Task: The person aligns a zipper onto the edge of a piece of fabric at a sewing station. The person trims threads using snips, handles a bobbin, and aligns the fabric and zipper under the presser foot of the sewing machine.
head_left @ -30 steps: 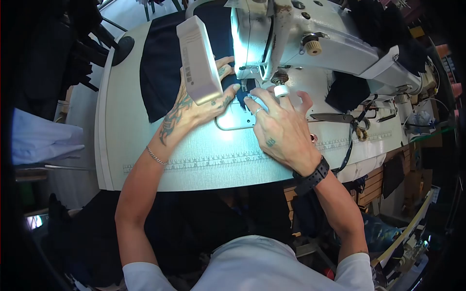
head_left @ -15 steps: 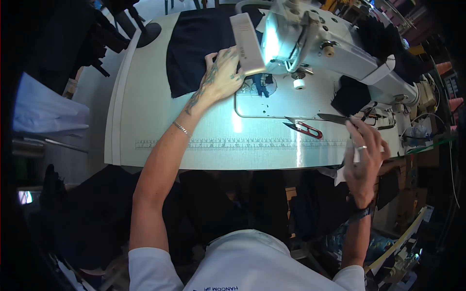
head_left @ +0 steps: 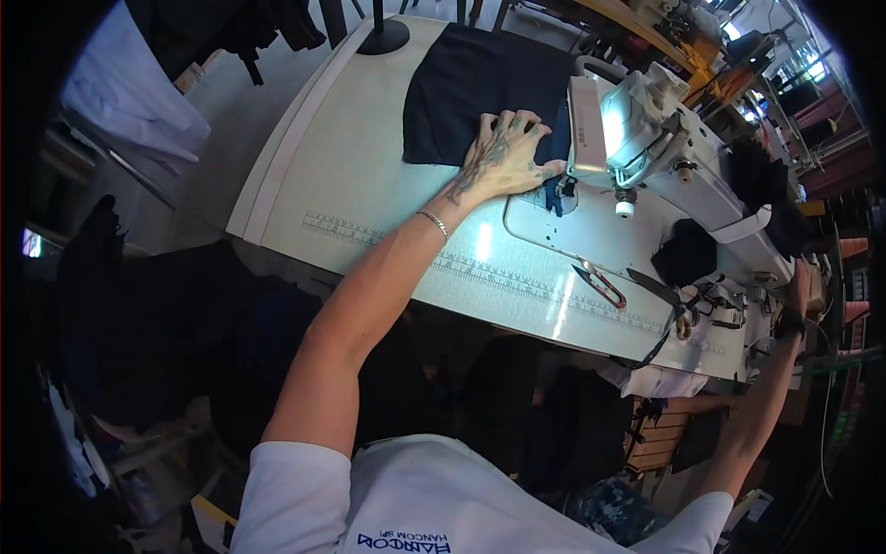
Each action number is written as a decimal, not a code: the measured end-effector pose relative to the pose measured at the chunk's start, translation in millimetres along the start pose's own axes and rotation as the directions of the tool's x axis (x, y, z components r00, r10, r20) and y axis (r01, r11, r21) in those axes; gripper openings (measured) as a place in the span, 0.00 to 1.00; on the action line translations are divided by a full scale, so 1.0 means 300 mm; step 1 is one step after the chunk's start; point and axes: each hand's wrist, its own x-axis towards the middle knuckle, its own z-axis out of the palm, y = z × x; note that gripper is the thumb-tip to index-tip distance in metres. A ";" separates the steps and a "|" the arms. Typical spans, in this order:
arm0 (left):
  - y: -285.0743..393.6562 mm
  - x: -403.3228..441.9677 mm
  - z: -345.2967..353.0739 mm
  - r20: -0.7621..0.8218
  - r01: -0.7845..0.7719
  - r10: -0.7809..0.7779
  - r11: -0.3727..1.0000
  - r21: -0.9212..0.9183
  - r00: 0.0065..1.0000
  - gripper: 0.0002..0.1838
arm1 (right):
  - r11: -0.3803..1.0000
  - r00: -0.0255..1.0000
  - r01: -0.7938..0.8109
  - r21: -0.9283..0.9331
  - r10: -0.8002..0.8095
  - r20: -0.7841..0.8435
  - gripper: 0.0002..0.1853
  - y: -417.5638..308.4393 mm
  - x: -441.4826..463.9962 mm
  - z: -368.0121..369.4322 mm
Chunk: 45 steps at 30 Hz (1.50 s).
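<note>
My left hand (head_left: 509, 155) rests on a dark navy cloth panel (head_left: 452, 83), its fingers spread and its thumb pointing at the sewing machine (head_left: 711, 175). A navy scrap or cloth edge (head_left: 554, 196) shows by the needle area, which the machine's head partly hides. At the far right, my right hand (head_left: 801, 282) is against the end of the machine where the handwheel sits; its fingers are too small and partly hidden to make out. Red-handled thread snips (head_left: 602, 284) and a dark blade-like tool (head_left: 652, 284) lie on the table in front of the machine.
A printed ruler (head_left: 498, 275) runs along the front of the white table (head_left: 341, 166). A black round stand base (head_left: 383, 37) stands at its far left corner. Dark cloth (head_left: 685, 251) lies under the machine arm. White cloth (head_left: 134, 88) hangs at the left.
My right hand has moved from beside the dark blade-like tool to the machine's right end. My left hand stays on the cloth, its fingers now more spread. The view has turned.
</note>
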 end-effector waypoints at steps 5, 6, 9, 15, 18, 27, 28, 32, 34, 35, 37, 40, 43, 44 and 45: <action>0.003 -0.006 -0.016 0.028 -0.009 0.007 0.998 0.063 1.000 0.44 | 0.658 0.754 -0.072 0.749 0.528 -0.391 0.28 -0.372 -0.103 -0.056; 0.009 -0.008 -0.023 0.040 0.005 -0.006 1.000 0.015 0.999 0.43 | 0.500 0.680 -0.028 0.866 0.644 -0.350 0.28 -0.520 -0.127 -0.162; 0.032 -0.019 -0.043 -0.037 -0.019 0.018 0.999 -0.029 0.999 0.36 | 0.550 0.563 0.040 0.834 0.677 -0.473 0.28 -0.609 -0.132 -0.157; 0.023 0.019 -0.014 -0.024 0.089 -0.095 0.977 -0.196 0.995 0.12 | 0.412 0.458 0.097 0.906 0.790 -0.408 0.19 -0.881 -0.327 -0.534; -0.047 0.100 -0.025 -0.105 0.154 -0.173 0.974 -0.165 0.979 0.08 | 0.391 0.708 0.194 0.900 0.579 -0.404 0.13 -1.195 -0.506 -0.626; -0.343 0.127 -0.101 -0.239 0.389 -0.439 0.892 -0.231 0.866 0.20 | 0.607 0.934 0.269 0.748 0.025 -0.356 0.17 -1.740 -0.461 -0.634; -0.364 0.093 -0.105 -0.237 0.373 -0.451 0.875 -0.310 0.860 0.22 | 0.631 0.928 0.272 0.727 0.027 -0.371 0.14 -1.747 -0.458 -0.632; -0.316 -0.137 -0.172 -0.329 0.297 -0.436 0.869 -0.395 0.838 0.25 | 0.614 0.894 0.295 0.732 0.093 -0.439 0.11 -1.801 -0.448 -0.639; -0.292 -0.217 -0.188 -0.319 0.298 -0.436 0.867 -0.399 0.842 0.24 | 0.518 0.916 0.256 0.816 0.139 -0.376 0.13 -1.878 -0.409 -0.697; -0.280 -0.241 -0.199 -0.317 0.298 -0.436 0.867 -0.400 0.842 0.24 | 0.411 0.932 0.221 0.884 0.177 -0.315 0.15 -1.919 -0.379 -0.733; -0.270 -0.265 -0.191 -0.320 0.291 -0.438 0.862 -0.415 0.840 0.23 | 0.461 0.905 0.346 0.818 0.065 -0.420 0.18 -1.980 -0.305 -0.809; -0.262 -0.272 -0.197 -0.329 0.278 -0.427 0.867 -0.415 0.842 0.23 | 0.566 0.898 0.388 0.727 -0.055 -0.436 0.19 -2.066 -0.203 -0.811; -0.250 -0.274 -0.200 -0.336 0.265 -0.435 0.855 -0.446 0.835 0.23 | 0.673 0.891 0.369 0.641 -0.059 -0.451 0.17 -2.137 -0.135 -0.816; -0.246 -0.277 -0.205 -0.347 0.257 -0.422 0.865 -0.432 0.837 0.23 | 0.683 0.890 0.367 0.631 -0.061 -0.451 0.14 -2.149 -0.121 -0.817; -0.242 -0.277 -0.209 -0.358 0.248 -0.409 0.874 -0.417 0.840 0.22 | 0.685 0.890 0.367 0.629 -0.061 -0.452 0.14 -2.159 -0.104 -0.805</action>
